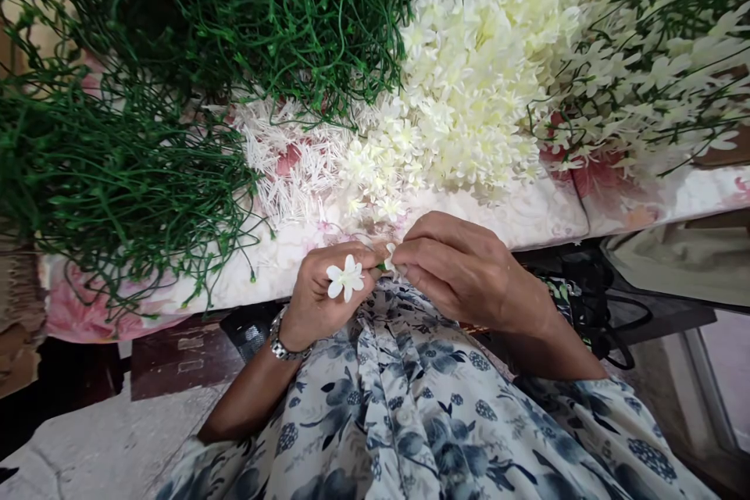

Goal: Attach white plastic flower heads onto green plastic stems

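My left hand (328, 289), with a metal watch on its wrist, is closed on a green artificial flower stem (380, 267). One white artificial flower (345, 278) sticks out over the back of its fingers. Pinched in my right hand (460, 269) is a second white blossom (390, 258), held against the tip of the stem. The two hands almost meet just in front of the table edge. Most of the stem is hidden by my fingers.
A big heap of green plastic stems (263, 16) covers the table's left side. Loose cream blossoms (469, 86) are piled at centre right, beside thin white plastic pieces (293, 172). Finished-looking flower sprays (662, 78) lie at the right. A floral cloth (498, 211) covers the table.
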`<action>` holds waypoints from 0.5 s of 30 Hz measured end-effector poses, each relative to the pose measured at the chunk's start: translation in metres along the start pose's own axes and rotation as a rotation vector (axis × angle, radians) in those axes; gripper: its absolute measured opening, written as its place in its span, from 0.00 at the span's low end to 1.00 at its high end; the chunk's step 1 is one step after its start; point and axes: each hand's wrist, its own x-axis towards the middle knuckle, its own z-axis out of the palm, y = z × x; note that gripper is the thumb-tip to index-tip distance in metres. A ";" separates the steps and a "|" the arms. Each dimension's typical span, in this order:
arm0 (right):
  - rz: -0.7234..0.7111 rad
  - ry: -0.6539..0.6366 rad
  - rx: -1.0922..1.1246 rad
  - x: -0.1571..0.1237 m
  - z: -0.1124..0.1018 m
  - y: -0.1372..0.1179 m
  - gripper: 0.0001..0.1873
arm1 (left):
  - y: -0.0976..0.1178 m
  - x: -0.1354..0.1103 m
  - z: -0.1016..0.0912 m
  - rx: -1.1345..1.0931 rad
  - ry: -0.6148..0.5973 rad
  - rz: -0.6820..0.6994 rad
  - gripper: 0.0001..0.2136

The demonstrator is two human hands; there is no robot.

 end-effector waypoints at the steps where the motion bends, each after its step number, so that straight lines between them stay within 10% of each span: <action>1: -0.006 -0.010 0.000 0.000 0.000 0.000 0.06 | -0.001 -0.001 0.000 0.004 0.009 -0.002 0.10; 15: 0.012 -0.054 0.037 0.003 0.010 0.004 0.06 | -0.006 -0.003 0.000 0.039 0.038 -0.011 0.10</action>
